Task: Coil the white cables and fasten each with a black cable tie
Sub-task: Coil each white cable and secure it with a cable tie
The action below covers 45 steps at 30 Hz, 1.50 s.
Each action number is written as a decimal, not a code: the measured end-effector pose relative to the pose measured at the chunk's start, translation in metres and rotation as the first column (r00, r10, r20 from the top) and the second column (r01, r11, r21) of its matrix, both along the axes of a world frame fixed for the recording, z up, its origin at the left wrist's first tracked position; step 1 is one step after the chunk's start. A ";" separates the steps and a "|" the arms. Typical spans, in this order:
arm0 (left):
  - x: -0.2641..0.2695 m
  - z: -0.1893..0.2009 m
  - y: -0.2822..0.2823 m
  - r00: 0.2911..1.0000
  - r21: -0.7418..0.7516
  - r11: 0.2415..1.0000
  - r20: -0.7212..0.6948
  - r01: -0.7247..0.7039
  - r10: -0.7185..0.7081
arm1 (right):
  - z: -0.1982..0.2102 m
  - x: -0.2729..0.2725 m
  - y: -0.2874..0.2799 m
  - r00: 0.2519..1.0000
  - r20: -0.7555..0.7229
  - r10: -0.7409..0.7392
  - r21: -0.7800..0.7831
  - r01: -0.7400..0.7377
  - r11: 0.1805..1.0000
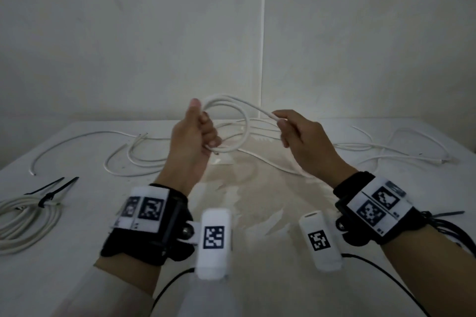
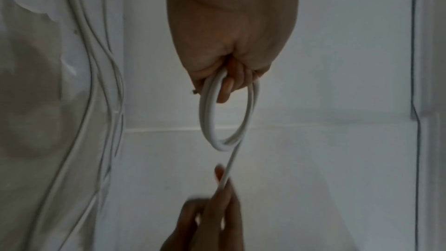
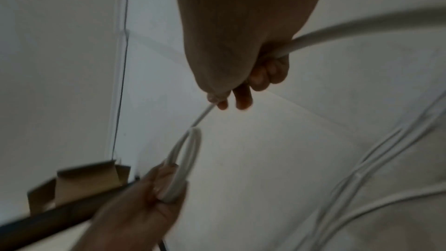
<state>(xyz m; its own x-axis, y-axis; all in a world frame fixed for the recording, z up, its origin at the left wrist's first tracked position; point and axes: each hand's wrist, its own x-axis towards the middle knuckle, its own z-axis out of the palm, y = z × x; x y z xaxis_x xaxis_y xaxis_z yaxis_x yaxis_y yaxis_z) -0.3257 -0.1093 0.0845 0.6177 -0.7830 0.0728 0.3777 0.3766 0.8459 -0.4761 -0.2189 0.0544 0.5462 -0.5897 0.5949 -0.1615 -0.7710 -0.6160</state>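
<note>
Springy round white cable (image 1: 226,121) looks light yet stiff; our left hand (image 1: 195,134) clenches its loops, while our right hand (image 1: 298,134), just beside them, pinches the running strand. We judge the crossing the best hold.

A bare, dim workroom rather than a home: plain white walls (image 1: 128,33) meet in a corner behind a white bench (image 1: 85,213) with a worn, stained top. Loose white cables (image 1: 134,159), black cable ties (image 1: 51,186) and an open cardboard box (image 3: 79,184) beside the bench are its only furnishings.

both hands (image 1: 192,136) (image 1: 300,139) raised, fingers (image 1: 283,125) curled in grips
</note>
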 end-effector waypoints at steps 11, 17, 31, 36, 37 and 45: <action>0.031 0.013 0.013 0.979 -0.048 0.979 0.055 -0.196 0.198 | 0.006 -0.024 -0.029 0.940 -0.245 -0.236 -0.177 0.196 0.964; 0.026 0.020 0.011 0.957 -0.048 0.965 0.122 -0.257 0.261 | 0.017 -0.010 -0.021 0.887 -0.311 -0.343 -0.592 0.102 0.800; 0.014 0.014 0.005 0.776 -0.077 0.915 0.505 -0.396 0.379 | -0.004 0.014 0.042 0.959 -0.231 -0.163 -0.803 -0.093 0.589; -0.010 -0.005 0.001 0.608 -0.015 0.950 0.765 -0.313 0.213 | 0.010 0.023 0.055 0.968 -0.225 -0.108 -0.819 -0.127 0.560; -0.010 -0.008 0.001 0.602 0.003 0.957 0.778 -0.289 0.179 | 0.013 0.022 0.055 0.968 -0.223 -0.115 -0.816 -0.121 0.566; -0.019 -0.017 0.006 0.629 0.152 0.986 0.774 -0.073 -0.073 | 0.029 0.016 0.031 0.991 -0.131 -0.038 -0.749 -0.074 0.659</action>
